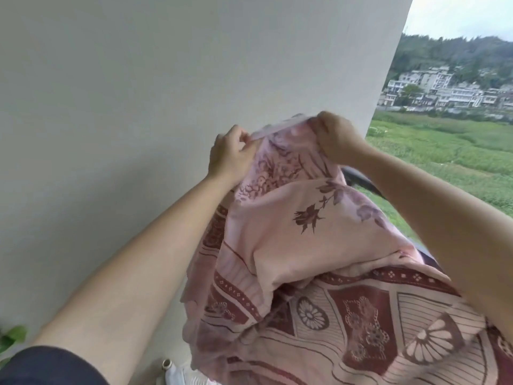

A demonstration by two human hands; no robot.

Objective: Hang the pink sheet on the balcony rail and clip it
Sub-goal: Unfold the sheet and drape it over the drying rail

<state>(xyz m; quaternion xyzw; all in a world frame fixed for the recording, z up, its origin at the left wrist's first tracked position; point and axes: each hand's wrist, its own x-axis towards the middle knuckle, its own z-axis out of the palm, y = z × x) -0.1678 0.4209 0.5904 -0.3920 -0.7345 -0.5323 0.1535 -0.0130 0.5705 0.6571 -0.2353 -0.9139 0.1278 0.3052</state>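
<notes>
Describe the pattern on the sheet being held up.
Pink sheet with dark maroon flowers and geometric bands, clearest in the head view.

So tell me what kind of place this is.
Probably an upper-floor balcony: a dark rail runs beside a plain wall, with green fields below. Both hands hold up the pink sheet.
</notes>
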